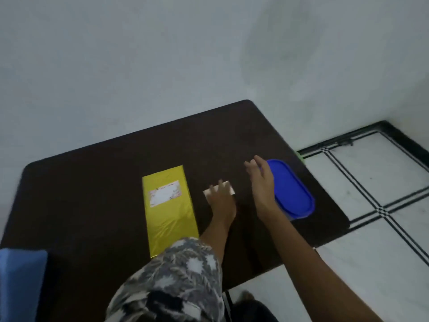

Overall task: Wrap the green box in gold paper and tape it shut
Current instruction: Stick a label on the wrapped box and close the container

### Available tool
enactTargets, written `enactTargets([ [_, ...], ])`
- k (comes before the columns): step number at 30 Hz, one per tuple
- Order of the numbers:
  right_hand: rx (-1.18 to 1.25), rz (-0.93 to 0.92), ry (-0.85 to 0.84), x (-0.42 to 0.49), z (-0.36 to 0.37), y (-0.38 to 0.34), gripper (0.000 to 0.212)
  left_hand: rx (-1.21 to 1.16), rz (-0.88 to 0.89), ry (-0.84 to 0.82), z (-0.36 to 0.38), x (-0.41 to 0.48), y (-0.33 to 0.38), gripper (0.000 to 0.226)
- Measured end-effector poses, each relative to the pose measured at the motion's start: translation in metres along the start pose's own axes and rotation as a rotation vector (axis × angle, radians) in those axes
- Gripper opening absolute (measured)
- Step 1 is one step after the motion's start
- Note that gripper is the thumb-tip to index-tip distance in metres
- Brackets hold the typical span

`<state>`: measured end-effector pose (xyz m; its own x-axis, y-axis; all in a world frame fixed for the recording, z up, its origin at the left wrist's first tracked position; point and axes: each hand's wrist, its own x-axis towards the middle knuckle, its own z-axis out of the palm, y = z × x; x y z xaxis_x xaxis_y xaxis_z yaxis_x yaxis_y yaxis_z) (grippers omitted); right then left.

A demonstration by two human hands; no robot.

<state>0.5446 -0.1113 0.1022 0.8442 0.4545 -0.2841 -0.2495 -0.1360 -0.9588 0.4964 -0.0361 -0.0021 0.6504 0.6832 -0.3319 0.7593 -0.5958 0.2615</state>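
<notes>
A folded sheet of gold paper (170, 212) lies flat on the dark table (92, 194), with a white label stuck near its far end. To its right my left hand (221, 198) rests with straight fingers on a small pale box or card (229, 188); its colour is hard to tell in the dim light. My right hand (261, 175) hovers open just past it, fingers spread, beside a blue-lidded container (293, 189). No green box or tape is plainly visible.
The blue-lidded oval container stands near the table's right edge. A blue object (21, 282) sits at the near left corner. A white wall runs behind the table, and tiled floor (371, 205) lies to the right.
</notes>
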Motion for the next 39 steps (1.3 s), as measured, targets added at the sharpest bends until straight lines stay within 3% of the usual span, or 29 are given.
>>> enactTargets([
  [3,0.132,0.03,0.044,0.008,-0.031,0.006,0.038,-0.235,0.06,0.189,0.032,-0.009,-0.003,0.048],
  [7,0.35,-0.026,0.151,0.047,-0.083,-0.009,0.022,-0.402,0.009,0.483,0.004,0.013,-0.001,0.025],
  [10,0.398,-0.056,0.173,0.104,-0.14,-0.037,0.018,-0.648,-0.059,0.726,-0.064,0.062,0.08,0.019],
  [12,0.331,-0.007,0.113,0.149,-0.188,-0.052,0.02,-0.868,0.056,0.794,-0.103,0.099,0.165,0.015],
  [14,0.236,0.091,0.021,0.193,-0.239,-0.06,0.021,-1.044,0.111,0.765,-0.115,0.139,0.25,0.006],
  [16,0.146,0.161,-0.014,0.23,-0.285,-0.06,0.023,-1.142,0.055,0.68,-0.103,0.173,0.32,0.013],
  [21,0.075,0.309,-0.064,0.318,-0.331,-0.052,0.024,-1.413,-0.339,0.467,-0.017,0.209,0.391,0.03],
  [24,0.007,0.334,-0.125,0.369,-0.325,-0.038,0.021,-1.562,-0.617,0.443,0.035,0.229,0.391,0.016],
  [29,-0.089,0.424,-0.265,0.476,-0.313,0.025,0.02,-1.541,-0.853,0.375,0.128,0.339,0.367,0.029],
  [31,-0.115,0.425,-0.283,0.535,-0.308,0.082,0.022,-1.551,-0.88,0.354,0.184,0.403,0.361,0.026],
  [37,-0.011,0.705,-0.305,0.666,-0.306,0.269,0.041,-1.725,-1.158,0.329,0.372,0.526,0.326,0.01],
  [39,0.051,0.768,-0.316,0.687,-0.307,0.314,0.044,-1.744,-1.258,0.307,0.421,0.536,0.309,0.036],
])
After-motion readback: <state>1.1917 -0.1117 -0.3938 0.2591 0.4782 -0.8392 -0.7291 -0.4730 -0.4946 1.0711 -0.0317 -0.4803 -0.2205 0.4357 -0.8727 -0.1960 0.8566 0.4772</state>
